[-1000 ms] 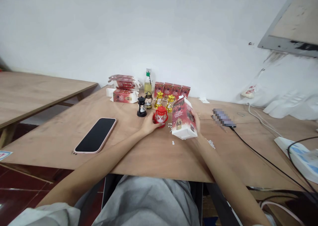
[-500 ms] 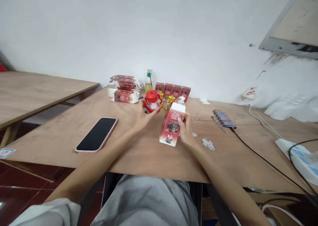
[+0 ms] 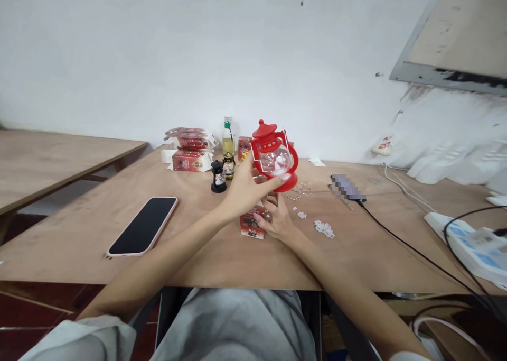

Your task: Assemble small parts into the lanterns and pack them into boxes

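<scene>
A red toy lantern (image 3: 264, 132) with a clear globe and wire handle is raised, slightly tilted, above the table. Closed around its lower part is my left hand (image 3: 246, 189), thumb on the base. Below it, my right hand (image 3: 280, 218) grips a red printed carton (image 3: 251, 225) that stands on the tabletop; the hands and lantern cover the carton's upper end. Just left of my left hand stand a small black lantern (image 3: 217, 177) and a dark gold-trimmed lantern (image 3: 228, 165). Another gold piece (image 3: 244, 154) is partly hidden behind my fingers.
Flattened and open red cartons (image 3: 192, 160) lie at the back left, beside a green-capped bottle (image 3: 228, 136). A phone (image 3: 143, 226) lies at left, and another phone (image 3: 347, 187) with a black cable at right. White paper tags (image 3: 324, 228) and thin wire handles (image 3: 299, 190) lie right of my hands.
My left hand has lifted the red lantern and brought it right, over the carton. My right hand has moved the carton left and lowered it upright. The small dark lanterns have come into view.
</scene>
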`<state>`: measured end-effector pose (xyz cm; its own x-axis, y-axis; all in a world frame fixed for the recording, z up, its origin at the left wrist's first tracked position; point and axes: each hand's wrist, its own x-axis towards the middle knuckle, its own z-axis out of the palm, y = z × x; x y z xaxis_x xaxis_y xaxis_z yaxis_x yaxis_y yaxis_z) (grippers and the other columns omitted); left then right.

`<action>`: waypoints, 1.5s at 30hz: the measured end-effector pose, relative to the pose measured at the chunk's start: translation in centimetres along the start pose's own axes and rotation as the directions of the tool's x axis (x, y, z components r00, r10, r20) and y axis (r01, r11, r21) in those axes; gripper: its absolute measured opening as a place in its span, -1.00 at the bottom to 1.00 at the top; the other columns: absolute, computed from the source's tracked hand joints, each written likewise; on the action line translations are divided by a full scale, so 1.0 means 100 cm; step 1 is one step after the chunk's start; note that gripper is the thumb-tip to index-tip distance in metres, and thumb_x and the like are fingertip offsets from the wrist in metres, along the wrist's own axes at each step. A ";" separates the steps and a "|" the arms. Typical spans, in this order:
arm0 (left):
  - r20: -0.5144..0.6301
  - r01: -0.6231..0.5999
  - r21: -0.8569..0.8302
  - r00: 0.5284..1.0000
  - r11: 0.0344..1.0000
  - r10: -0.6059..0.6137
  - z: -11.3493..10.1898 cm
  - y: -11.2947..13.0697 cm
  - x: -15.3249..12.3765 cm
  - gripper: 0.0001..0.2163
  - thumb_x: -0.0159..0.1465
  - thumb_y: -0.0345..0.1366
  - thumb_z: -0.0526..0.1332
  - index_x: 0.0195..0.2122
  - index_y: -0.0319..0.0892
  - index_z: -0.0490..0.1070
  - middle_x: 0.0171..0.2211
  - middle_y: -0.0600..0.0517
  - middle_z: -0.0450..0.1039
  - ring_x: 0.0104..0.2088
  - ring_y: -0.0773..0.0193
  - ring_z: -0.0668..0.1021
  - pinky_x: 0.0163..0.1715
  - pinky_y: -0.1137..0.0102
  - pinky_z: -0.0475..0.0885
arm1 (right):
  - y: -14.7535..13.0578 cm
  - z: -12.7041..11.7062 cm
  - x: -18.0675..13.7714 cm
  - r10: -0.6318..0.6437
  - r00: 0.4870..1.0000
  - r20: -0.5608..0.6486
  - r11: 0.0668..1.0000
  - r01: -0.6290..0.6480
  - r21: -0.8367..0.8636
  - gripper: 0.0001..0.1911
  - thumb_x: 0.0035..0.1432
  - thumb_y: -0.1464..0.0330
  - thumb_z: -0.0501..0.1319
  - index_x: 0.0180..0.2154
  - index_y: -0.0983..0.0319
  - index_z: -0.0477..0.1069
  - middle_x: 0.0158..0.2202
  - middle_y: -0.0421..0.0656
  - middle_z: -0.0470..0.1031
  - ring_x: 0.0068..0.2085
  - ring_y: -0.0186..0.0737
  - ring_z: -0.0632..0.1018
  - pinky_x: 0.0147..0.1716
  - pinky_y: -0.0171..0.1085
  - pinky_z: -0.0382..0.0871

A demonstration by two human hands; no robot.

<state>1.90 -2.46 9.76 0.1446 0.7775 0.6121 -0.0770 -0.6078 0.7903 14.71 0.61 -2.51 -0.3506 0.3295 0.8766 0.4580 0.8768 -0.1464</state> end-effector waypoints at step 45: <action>-0.001 0.063 0.461 0.997 0.885 -0.071 -0.044 -0.027 0.009 -0.32 -0.18 -0.30 0.45 -0.03 -0.17 0.18 -0.12 -0.04 0.41 -0.06 0.02 0.49 -0.02 0.11 0.36 | -0.002 0.004 0.003 -0.059 0.998 -0.029 0.996 0.056 -0.069 -0.52 0.13 0.37 0.19 0.09 0.07 0.16 0.31 0.00 -0.12 0.06 -0.11 0.44 -0.10 -0.07 0.52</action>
<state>-2.06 0.60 8.25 0.1489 0.8189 0.5543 0.3960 -0.5630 0.7254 14.20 0.67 -2.38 -0.3532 0.2675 0.8965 0.4925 0.8679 -0.0649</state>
